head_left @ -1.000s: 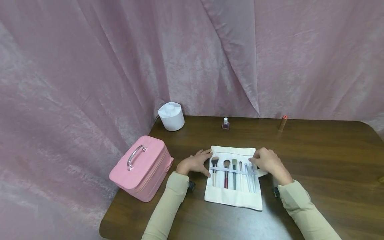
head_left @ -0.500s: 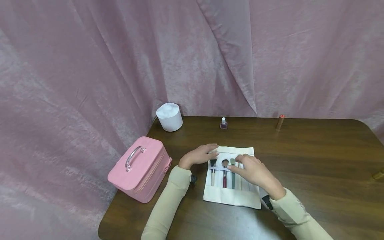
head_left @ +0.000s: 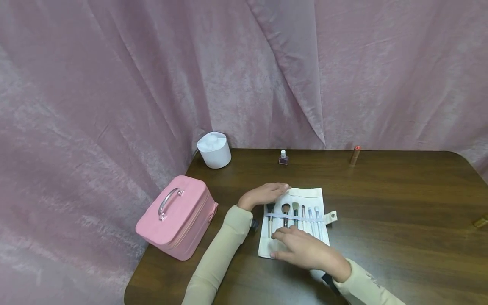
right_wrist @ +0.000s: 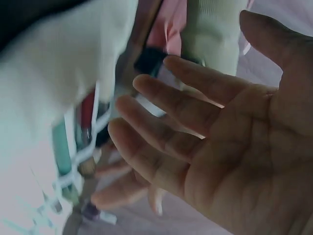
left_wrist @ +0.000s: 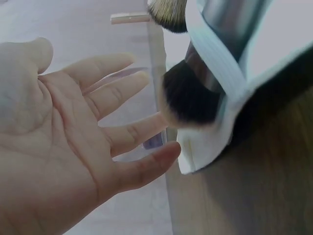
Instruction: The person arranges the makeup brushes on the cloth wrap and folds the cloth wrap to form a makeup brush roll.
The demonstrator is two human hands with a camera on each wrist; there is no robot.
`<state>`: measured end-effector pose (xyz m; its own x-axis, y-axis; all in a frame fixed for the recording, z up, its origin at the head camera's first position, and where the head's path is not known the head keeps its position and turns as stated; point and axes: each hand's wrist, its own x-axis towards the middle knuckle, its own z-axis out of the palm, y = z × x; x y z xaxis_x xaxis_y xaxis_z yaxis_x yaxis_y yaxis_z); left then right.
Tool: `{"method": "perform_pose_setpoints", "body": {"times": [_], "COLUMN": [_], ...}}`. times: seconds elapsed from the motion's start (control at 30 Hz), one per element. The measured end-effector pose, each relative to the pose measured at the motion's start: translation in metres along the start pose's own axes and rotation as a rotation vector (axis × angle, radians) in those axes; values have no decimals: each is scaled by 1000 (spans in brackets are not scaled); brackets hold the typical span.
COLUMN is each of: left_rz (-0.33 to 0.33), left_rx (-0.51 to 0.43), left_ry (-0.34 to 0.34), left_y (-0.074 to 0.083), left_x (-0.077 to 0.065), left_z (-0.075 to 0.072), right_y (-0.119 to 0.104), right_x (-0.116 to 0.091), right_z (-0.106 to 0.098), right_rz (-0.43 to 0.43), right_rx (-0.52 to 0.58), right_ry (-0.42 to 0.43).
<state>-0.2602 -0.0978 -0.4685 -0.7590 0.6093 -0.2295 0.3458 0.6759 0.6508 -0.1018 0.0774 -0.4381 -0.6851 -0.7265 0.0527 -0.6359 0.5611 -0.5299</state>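
Note:
A white fabric brush roll (head_left: 310, 193) lies unrolled on the table, with several makeup brushes under its pale elastic band (head_left: 278, 214). My left hand (head_left: 264, 195) is over the roll's upper left corner, fingers extended. In the left wrist view its fingers are spread near a dark-bristled makeup brush (left_wrist: 190, 95). Lower down, my right hand (head_left: 306, 250) reaches across the bottom part of the roll, covering several brush handles and the lower right corner. Its fingers (right_wrist: 151, 127) look straight and hold nothing in the right wrist view. A strap with a snap (head_left: 331, 217) sticks out at the roll's right side.
To the left stands a pink vanity case (head_left: 177, 216) with a silver handle. Along the back are a white round container (head_left: 214, 150), a nail polish bottle (head_left: 283, 158) and a lipstick-like tube (head_left: 355, 155). A gold item (head_left: 481, 220) shows at the right edge.
My right hand has left the roll's right edge and come left and down across the brushes to its bottom part. My left hand has shifted right over the top edge.

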Motion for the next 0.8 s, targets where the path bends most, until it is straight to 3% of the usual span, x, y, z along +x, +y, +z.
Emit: {"method": "perform_pose_setpoints", "body": {"times": [0.13,0.33,0.6,0.8], "left_rz": [-57,-128,-98,-88], "left_rx": [38,69,41,37], "left_ry": [-17,-35,-65,-84], "left_y": [4,6,4,1], "left_x": [4,6,4,1], "left_z": [2,6,7,8], "right_y": [-4,-7,-6,-1], "right_x": [0,0,-5,-15], "right_z": [13,26,32,30], "right_rz": [-33,14,40,70], "right_rx": [-19,-46,-106,-93], "right_ry": [-33,-43,-12,22]}}
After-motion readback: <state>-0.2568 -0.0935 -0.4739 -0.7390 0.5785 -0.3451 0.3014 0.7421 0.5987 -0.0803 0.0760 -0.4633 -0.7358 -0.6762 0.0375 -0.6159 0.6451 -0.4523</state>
